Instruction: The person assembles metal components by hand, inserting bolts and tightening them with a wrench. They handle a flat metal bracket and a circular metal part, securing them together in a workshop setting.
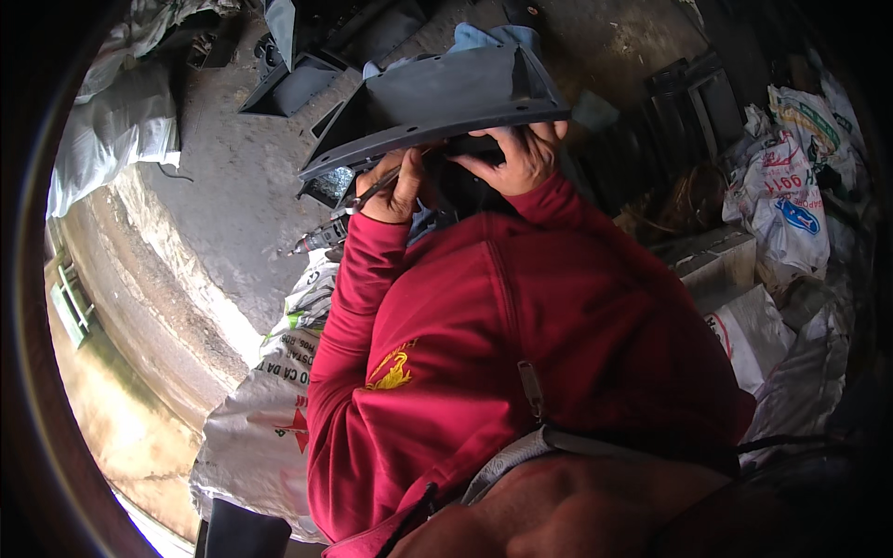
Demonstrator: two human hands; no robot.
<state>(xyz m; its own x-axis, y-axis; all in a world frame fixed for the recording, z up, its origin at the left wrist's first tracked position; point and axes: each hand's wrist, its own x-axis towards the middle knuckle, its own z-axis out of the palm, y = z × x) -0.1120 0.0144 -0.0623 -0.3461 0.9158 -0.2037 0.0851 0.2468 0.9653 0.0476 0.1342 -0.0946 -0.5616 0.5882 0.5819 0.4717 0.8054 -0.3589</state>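
A dark grey tray-like panel (456, 86) with holes along its near edge stands tilted in front of my chest. My right hand (523, 158) grips its near edge toward the right, thumb and fingers spread along the underside. My left hand (398, 191), closed, is under the same edge further left. A thin dark rod-shaped tool (379, 186) runs through its fingers; the tip is hidden, so its kind cannot be told. Small shiny pieces (333, 183) lie just left of that hand. A power drill (321, 238) rests below them.
Another dark grey tray-like part (292, 86) lies on the grey floor (209, 209) at the far left. Printed white sacks stand at the right (777, 191) and lower left (256, 432). Dark frames (693, 104) lean at the far right, beyond a pale block (716, 265).
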